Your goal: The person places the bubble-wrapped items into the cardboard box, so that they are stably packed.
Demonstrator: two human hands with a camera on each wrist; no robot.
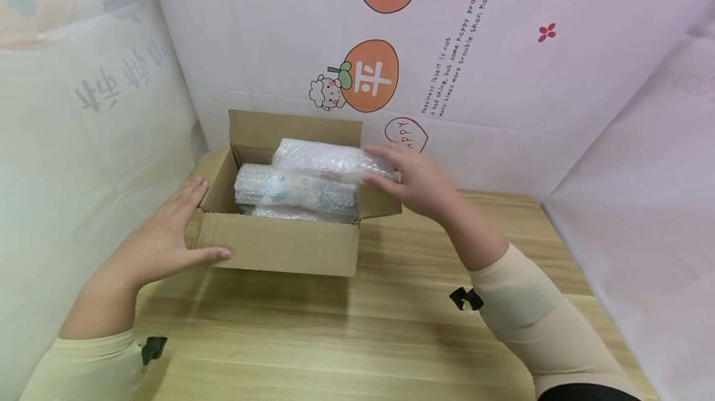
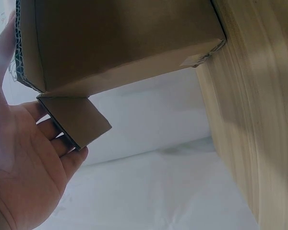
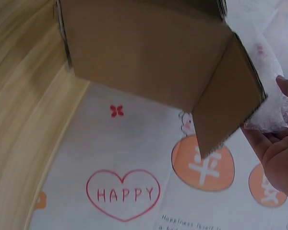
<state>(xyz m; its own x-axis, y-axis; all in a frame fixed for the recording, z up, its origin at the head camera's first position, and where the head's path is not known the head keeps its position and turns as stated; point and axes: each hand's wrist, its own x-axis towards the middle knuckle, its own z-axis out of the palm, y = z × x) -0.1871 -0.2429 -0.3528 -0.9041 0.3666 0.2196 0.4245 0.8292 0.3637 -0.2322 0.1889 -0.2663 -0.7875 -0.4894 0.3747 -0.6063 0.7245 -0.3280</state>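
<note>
An open cardboard box (image 1: 282, 243) stands on the table with its flaps spread. My left hand (image 1: 153, 243) rests at its left corner, the thumb along the front flap. In the left wrist view its straight fingers lie against the outside of a side flap (image 2: 74, 117). At the box's right side, my right hand (image 1: 419, 184) grips one end of a bubble-wrapped bundle (image 1: 326, 159) between thumb and fingers. The bundle lies tilted over the box opening. A second bubble-wrapped bundle (image 1: 298, 190) sits in front of it, and more bubble wrap (image 1: 285, 213) shows beneath.
The wood-grain table (image 1: 313, 351) stretches in front of the box and to its right. Behind the box rises a white printed backdrop (image 1: 251, 47), with white side panels (image 1: 642, 202) to left and right.
</note>
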